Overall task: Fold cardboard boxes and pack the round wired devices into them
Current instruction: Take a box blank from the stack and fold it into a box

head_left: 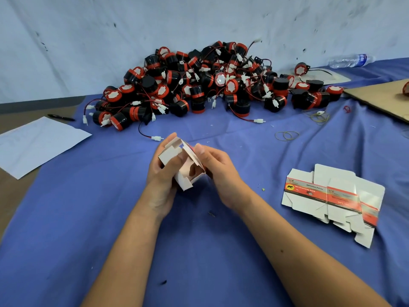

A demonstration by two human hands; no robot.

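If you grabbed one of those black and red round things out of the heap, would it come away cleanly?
Probably not. In the pile of round wired devices, thin red and black wires cross between neighbours, so the white plugs may snag and drag others along. The drum-shaped bodies look rigid, and several lie on their sides, so a loose one would likely roll on the blue cloth.

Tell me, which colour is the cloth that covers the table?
The cloth is blue, with a slight violet tone. The head view, the only one, shows it.

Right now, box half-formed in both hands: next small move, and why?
Probably tuck the loose end flaps shut. The box is held up by the left hand and right hand with flaps splayed and no device inside, so one end likely needs closing before reaching for the pile of devices.
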